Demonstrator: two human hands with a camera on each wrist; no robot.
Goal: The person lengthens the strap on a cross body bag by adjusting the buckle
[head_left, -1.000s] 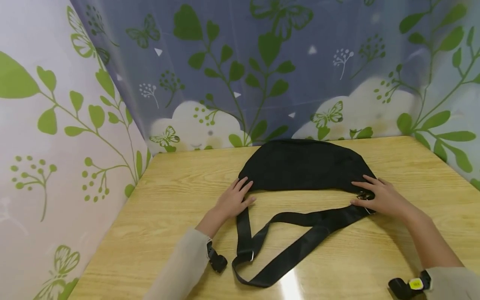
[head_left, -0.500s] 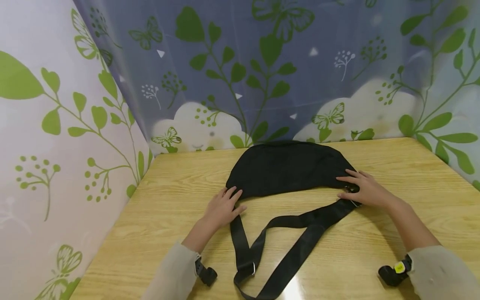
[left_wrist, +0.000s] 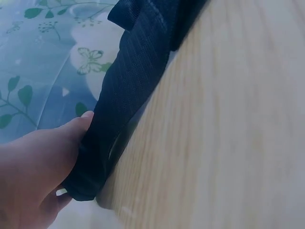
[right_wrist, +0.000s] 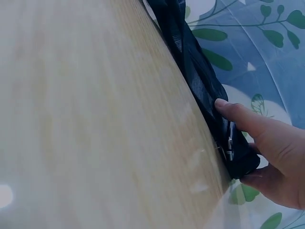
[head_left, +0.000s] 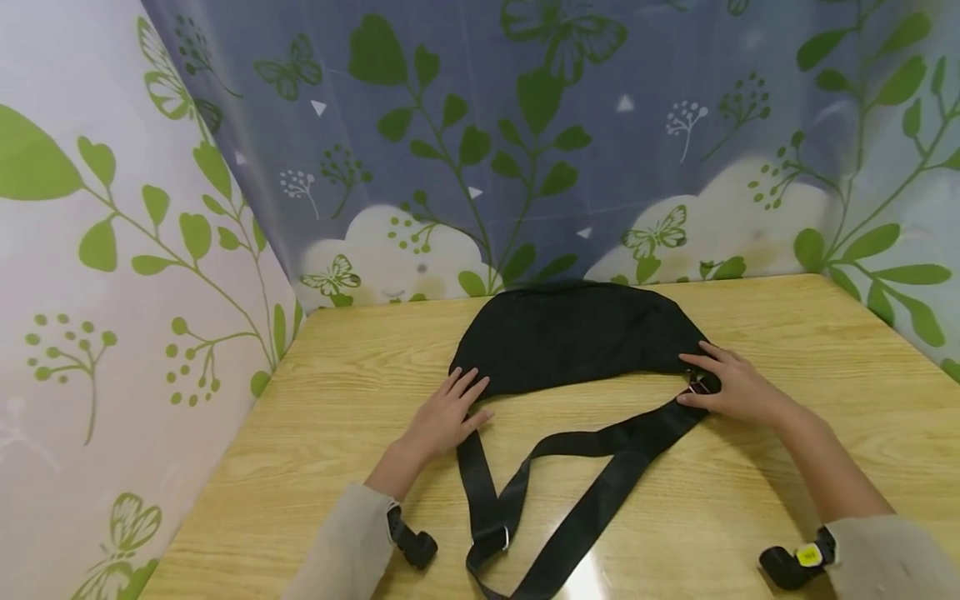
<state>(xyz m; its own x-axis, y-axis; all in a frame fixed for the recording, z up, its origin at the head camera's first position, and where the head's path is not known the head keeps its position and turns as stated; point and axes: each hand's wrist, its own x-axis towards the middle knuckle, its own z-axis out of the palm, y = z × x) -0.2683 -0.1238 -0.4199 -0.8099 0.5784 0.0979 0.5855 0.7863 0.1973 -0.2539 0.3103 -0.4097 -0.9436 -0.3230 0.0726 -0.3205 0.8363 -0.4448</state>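
Observation:
A black crescent-shaped bag (head_left: 577, 337) with a wide webbing strap (head_left: 592, 500) lies flat on the wooden table. My left hand (head_left: 438, 417) rests on its lower left corner, fingers spread and fairly straight. At the opposite corner, the fingers of my right hand (head_left: 738, 387) lie on the fabric, while its thumb touches the strap near a small metal clip (head_left: 699, 385). In the left wrist view the thumb lies along the dark edge of the bag (left_wrist: 124, 90). The right wrist view shows thumb and fingers on either side of the bag's end (right_wrist: 245, 160).
The strap loops toward me across the table (head_left: 337, 450), with a metal slider (head_left: 505, 539) near the front. Patterned fabric (head_left: 450, 167) hangs right behind the table's back edge, and more patterned fabric (head_left: 150, 333) stands along the left side.
Both hands and the bag have shifted left, with the bag's left end drawn a little toward me. Over the last half second hardly anything has moved.

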